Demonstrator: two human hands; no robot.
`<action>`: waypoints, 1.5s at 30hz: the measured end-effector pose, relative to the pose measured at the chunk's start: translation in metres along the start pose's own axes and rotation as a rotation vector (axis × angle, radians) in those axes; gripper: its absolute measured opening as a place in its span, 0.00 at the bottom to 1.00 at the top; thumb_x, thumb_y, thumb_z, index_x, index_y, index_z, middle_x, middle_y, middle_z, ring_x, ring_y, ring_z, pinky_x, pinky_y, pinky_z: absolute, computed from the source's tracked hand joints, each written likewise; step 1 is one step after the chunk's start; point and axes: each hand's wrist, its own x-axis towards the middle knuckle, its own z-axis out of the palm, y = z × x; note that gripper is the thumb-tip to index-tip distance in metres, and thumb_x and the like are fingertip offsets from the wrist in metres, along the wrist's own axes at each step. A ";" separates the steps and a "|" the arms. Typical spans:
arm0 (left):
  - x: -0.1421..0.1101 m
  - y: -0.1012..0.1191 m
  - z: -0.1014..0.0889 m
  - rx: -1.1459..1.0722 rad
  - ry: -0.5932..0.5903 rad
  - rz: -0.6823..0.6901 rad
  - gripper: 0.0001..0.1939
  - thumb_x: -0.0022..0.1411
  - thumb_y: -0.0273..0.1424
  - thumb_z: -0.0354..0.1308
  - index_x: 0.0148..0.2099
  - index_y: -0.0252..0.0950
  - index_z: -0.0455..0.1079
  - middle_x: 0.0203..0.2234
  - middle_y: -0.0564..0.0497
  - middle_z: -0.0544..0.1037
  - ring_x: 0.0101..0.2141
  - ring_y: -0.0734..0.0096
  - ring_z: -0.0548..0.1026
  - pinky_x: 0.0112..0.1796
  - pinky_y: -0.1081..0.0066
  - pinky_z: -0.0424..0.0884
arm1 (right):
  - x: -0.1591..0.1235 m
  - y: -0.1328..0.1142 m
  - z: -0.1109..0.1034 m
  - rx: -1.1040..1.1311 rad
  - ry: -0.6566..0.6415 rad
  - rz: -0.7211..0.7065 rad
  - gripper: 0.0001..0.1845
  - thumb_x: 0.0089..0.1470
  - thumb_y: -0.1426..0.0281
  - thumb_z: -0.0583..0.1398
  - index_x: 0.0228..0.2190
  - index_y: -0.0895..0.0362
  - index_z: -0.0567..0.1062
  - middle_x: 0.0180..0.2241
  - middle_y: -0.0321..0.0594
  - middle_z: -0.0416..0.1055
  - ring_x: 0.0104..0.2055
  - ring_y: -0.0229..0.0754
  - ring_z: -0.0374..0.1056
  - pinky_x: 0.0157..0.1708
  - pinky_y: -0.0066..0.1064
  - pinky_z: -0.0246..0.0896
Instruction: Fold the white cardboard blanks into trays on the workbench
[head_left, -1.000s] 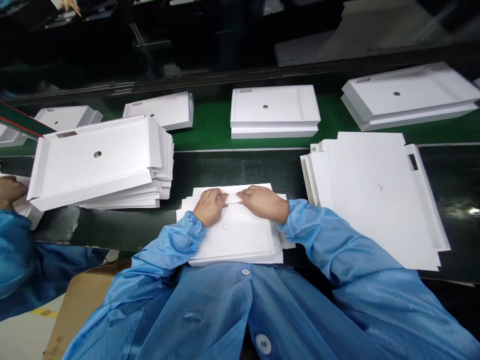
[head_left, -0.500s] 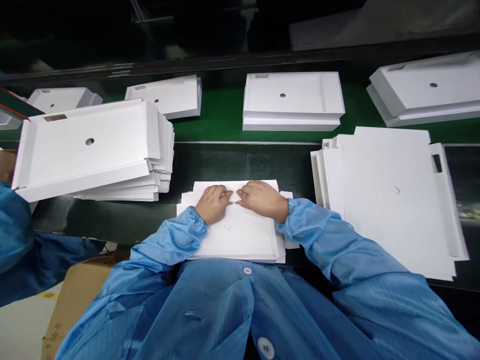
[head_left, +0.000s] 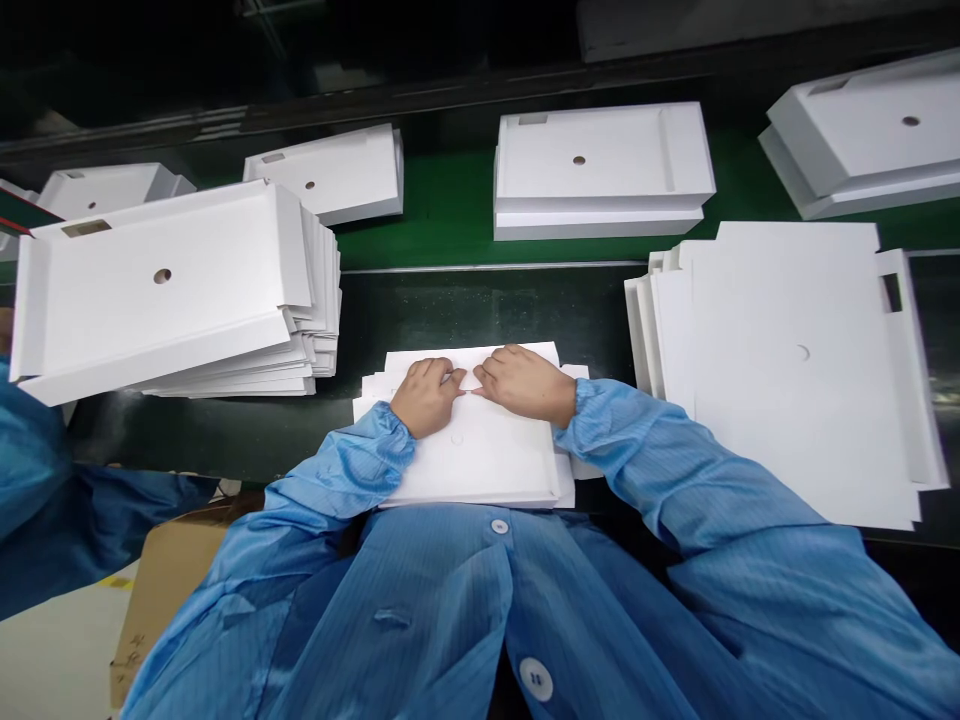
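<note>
A white cardboard blank (head_left: 480, 455) lies flat in front of my body, its near edge against my blue smock. My left hand (head_left: 429, 396) is closed at the blank's far side, thumb and fingers pinching along a fold line. Just to its right, my right hand (head_left: 525, 385) grips the same far flap, with its thumb pointing at the left thumb. The two thumb tips are close together on the crease. Side tabs of the blank stick out to the left and right. The fingers partly hide the far flap.
At left stands a stack of folded white trays (head_left: 150, 300); at right, a pile of flat blanks (head_left: 795, 400). Along the green belt (head_left: 450, 225) sit several paired trays, one a white tray (head_left: 600, 165). A co-worker's blue sleeve (head_left: 34, 470) shows at the left edge.
The camera view has tilted and shifted slightly. Both hands keep their pinch on the far flap, with almost no movement along the crease.
</note>
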 end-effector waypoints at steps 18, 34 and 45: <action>-0.004 -0.012 -0.008 -0.061 -0.028 -0.004 0.14 0.70 0.37 0.54 0.53 0.40 0.75 0.45 0.43 0.77 0.45 0.60 0.74 0.47 0.58 0.69 | -0.031 0.008 -0.022 -0.082 -0.012 0.067 0.19 0.67 0.72 0.50 0.52 0.62 0.75 0.50 0.54 0.73 0.48 0.52 0.63 0.41 0.41 0.50; -0.008 -0.024 -0.025 -0.101 -0.147 -0.070 0.22 0.68 0.41 0.56 0.60 0.40 0.72 0.53 0.40 0.72 0.53 0.52 0.69 0.53 0.53 0.65 | -0.032 -0.003 -0.005 -0.148 -0.045 0.145 0.20 0.65 0.77 0.48 0.49 0.69 0.76 0.46 0.56 0.73 0.44 0.53 0.63 0.42 0.42 0.51; -0.058 -0.076 -0.035 -0.191 -0.136 -0.229 0.26 0.63 0.42 0.62 0.61 0.38 0.71 0.47 0.43 0.74 0.48 0.54 0.71 0.50 0.55 0.68 | 0.034 -0.043 -0.013 0.171 0.009 0.211 0.27 0.64 0.61 0.58 0.59 0.62 0.67 0.54 0.53 0.69 0.54 0.54 0.63 0.52 0.40 0.51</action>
